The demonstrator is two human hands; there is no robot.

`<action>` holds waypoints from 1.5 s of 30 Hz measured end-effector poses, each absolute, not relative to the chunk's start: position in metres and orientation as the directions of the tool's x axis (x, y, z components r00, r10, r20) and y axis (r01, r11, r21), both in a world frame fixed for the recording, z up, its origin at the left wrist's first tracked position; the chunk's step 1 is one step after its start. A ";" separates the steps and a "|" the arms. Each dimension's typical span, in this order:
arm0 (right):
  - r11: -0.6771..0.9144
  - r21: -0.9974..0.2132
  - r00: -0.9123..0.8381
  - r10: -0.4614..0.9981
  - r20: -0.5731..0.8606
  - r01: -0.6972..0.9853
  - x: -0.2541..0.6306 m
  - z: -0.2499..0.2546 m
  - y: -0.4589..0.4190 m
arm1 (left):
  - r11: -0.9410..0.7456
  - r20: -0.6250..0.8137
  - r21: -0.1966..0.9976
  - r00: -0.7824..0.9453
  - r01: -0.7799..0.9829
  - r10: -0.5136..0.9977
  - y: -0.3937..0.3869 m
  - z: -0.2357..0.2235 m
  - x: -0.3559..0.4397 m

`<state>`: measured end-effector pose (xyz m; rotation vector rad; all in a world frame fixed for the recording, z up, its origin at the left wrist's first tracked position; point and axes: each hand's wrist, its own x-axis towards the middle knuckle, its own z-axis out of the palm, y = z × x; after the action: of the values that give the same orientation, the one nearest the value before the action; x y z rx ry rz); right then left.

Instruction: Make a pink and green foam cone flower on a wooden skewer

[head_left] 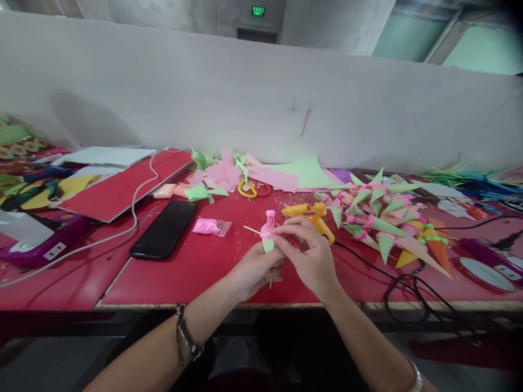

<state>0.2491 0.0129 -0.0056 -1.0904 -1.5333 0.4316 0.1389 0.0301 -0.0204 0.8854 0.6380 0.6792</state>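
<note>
Figure [268, 246] left of glue gun [301, 209], gripped by your left hand [259, 267]; right hand's [311, 253] pinch could dent pink trim [266, 234]

1 small pink-and-green craft piece [267, 233] is upright, pink end up, above the red table [163, 277].

A craft workshop: the red worktop [204, 277] carries paper scraps [229, 169], scissors [247, 188] and a yellow glue gun [310, 213]; a green exit sign [257, 10] glows at top centre.
</note>
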 end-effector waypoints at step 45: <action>0.495 -0.702 0.047 0.800 0.598 0.512 0.253 -0.009 0.015 | 0.385 -0.177 0.828 0.461 -0.408 0.869 0.039 -0.018 0.132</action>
<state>0.2529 0.0152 -0.0091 -1.1529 -1.6113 0.3189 0.1324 0.0394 -0.0176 0.7997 0.6778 0.8979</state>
